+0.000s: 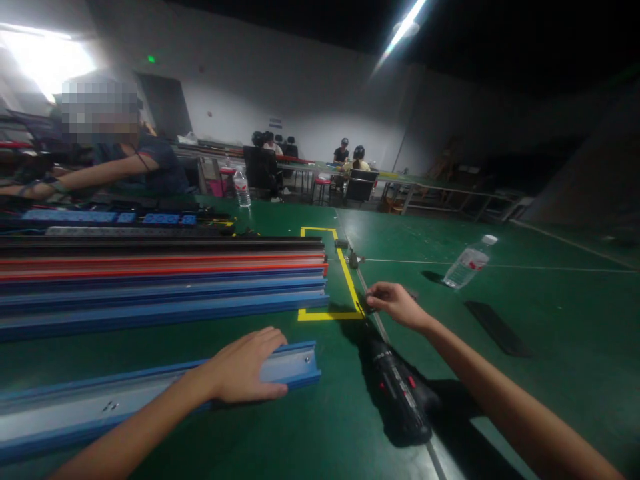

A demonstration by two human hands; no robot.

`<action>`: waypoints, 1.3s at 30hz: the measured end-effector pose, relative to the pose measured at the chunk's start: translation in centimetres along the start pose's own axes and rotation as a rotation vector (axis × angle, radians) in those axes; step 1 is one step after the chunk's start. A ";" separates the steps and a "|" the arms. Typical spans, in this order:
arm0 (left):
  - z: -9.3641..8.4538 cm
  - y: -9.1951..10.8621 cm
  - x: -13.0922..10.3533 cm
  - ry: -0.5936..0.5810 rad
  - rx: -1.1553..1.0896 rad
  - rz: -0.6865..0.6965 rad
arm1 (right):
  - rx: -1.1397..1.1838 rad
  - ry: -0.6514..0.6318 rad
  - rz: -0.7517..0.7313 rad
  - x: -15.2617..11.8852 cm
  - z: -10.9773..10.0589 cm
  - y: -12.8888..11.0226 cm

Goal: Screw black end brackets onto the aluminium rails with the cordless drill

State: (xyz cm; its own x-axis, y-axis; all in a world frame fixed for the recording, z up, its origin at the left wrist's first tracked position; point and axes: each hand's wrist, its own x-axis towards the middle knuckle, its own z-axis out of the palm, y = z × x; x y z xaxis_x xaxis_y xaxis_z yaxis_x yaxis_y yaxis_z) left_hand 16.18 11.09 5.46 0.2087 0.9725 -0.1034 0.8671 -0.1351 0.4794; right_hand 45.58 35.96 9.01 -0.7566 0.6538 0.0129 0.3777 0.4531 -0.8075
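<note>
Left hand (pixel 247 367): palm down, fingers loosely spread over a blue channel rail (pixel 140 387), near its right end; thumb apart from the fingers, at the lower edge. The rail lies on the green worktop (pixel 240 440) and runs out of view on the left; a small round hole or fastener shows by its right end, a few small marks further left.

Right hand (pixel 395 303): fingers curled, thumb and fingertips drawn together at a small dark item (pixel 370 302) by the yellow tape outline (pixel 327 316). Whether the item is gripped or only touched: cannot tell.

Just below the right hand: black power driver (pixel 400 393) with red details, lying on its side, bit end toward the tape corner. A thin seam runs beneath it along the worktop.

Beyond the left hand: a row of parallel rails, blue ones (pixel 165 300) nearest, then red-orange ones (pixel 165 263), then dark ones (pixel 165 243). Their right ends reach inside the tape outline. Small dark parts (pixel 354 259) sit near the outline's far right side.

Right of the right hand: flat black object (pixel 497 328); beyond it a clear bottle (pixel 470 262), tilted in view. A second bottle (pixel 242 189) stands near the far edge.

Far left: a person (pixel 150 160) in a dark top, arm extended. Background: other people (pixel 350 157) seated at a long table (pixel 425 181).
</note>
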 end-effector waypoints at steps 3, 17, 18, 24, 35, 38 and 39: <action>0.0 0.0 0.0 0.009 -0.003 0.008 | 0.191 -0.149 0.038 -1.8 2.8 -2.0; 0.2 0.0 0.1 0.032 0.032 0.031 | 0.578 -0.469 0.109 -4.0 7.0 -3.1; 0.2 -0.1 0.1 0.034 0.029 0.028 | 0.577 -0.461 0.108 -4.2 6.7 -3.1; 0.2 0.0 0.0 0.034 0.012 0.015 | 0.464 -0.266 0.090 -5.7 2.5 -1.6; 0.8 -0.9 -0.1 0.033 -0.007 -0.026 | -0.323 0.047 0.150 -10.3 -7.8 5.2; 0.9 -1.0 -0.1 0.027 -0.016 -0.037 | -0.524 -0.010 0.121 -10.1 -7.8 5.2; 0.9 -1.0 0.0 0.023 -0.022 -0.037 | -0.574 -0.029 0.108 -9.9 -7.7 5.0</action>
State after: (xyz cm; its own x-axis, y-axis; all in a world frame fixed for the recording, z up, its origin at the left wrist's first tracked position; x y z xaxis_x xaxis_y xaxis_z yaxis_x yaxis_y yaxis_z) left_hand 15.74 11.01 4.25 0.1663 0.9808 -0.1014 0.8640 -0.0954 0.4944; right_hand 59.10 36.43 9.37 -0.7088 0.7014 -0.0750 0.6764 0.6456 -0.3544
